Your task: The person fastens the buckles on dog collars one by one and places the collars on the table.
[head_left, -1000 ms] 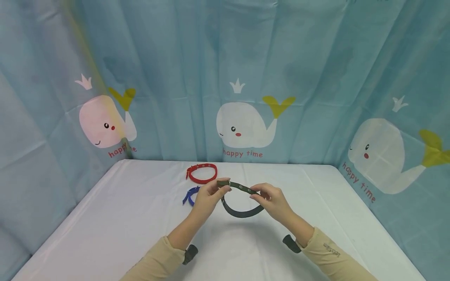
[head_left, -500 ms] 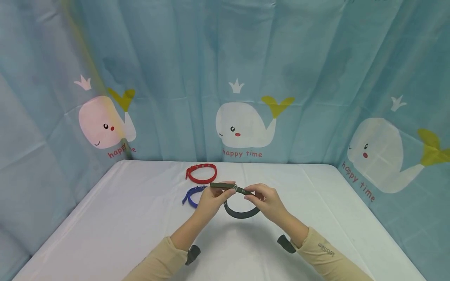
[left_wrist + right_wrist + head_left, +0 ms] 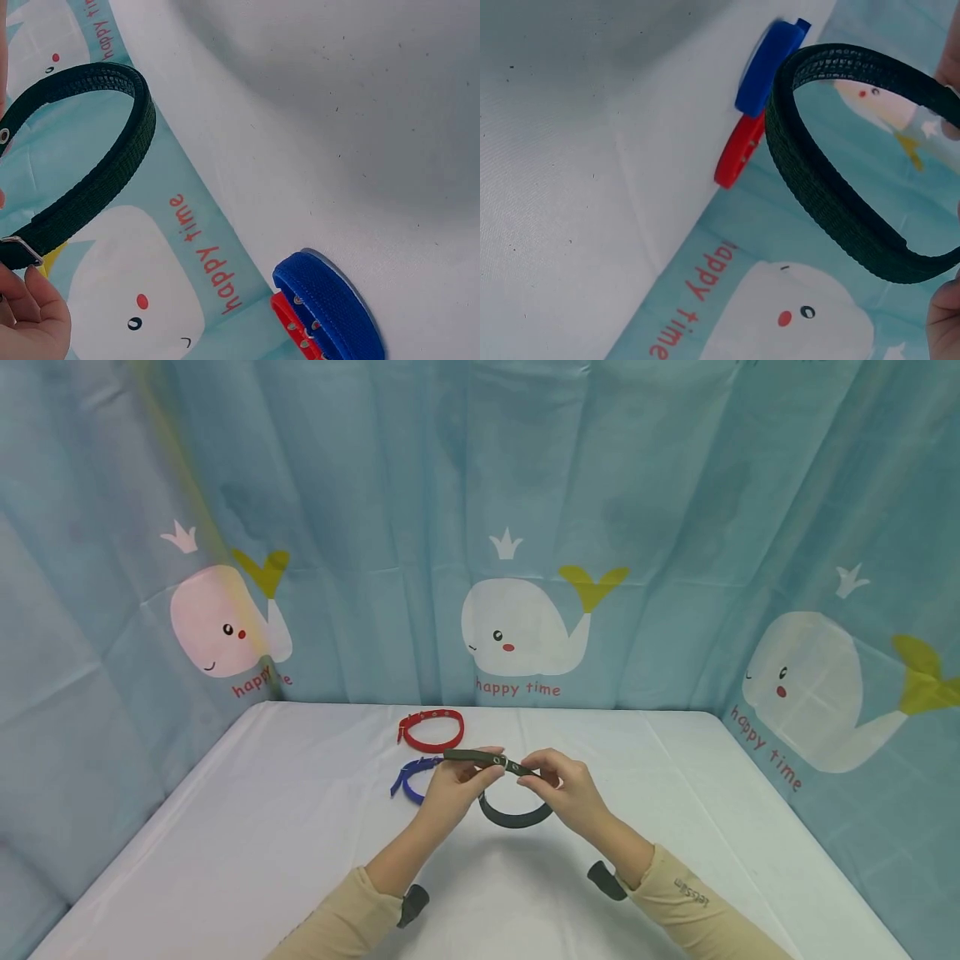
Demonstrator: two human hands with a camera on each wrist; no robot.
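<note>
A dark green pet collar (image 3: 516, 819) with metal eyelets is held up over the table as a loop. My left hand (image 3: 448, 793) pinches it at the metal buckle, and the strap's free end sticks out to the left past the fingers. On the other side, my right hand (image 3: 567, 786) pinches the eyelet strap between thumb and fingers. In the left wrist view the buckle (image 3: 26, 251) sits just above the left fingertips. The right wrist view shows the collar's ribbed outer band (image 3: 817, 184), with the hands partly cut off at the edge.
Behind the left hand a blue collar (image 3: 412, 769) lies on the white table (image 3: 247, 827), partly covered by that hand. Farther back lies a red collar (image 3: 432, 747), buckled in a loop. A blue curtain (image 3: 375, 527) with whale prints stands around the table.
More of the strap's free end now extends left through the buckle. The hands have drawn closer together, the right one shifting left, and the loop looks narrower.
</note>
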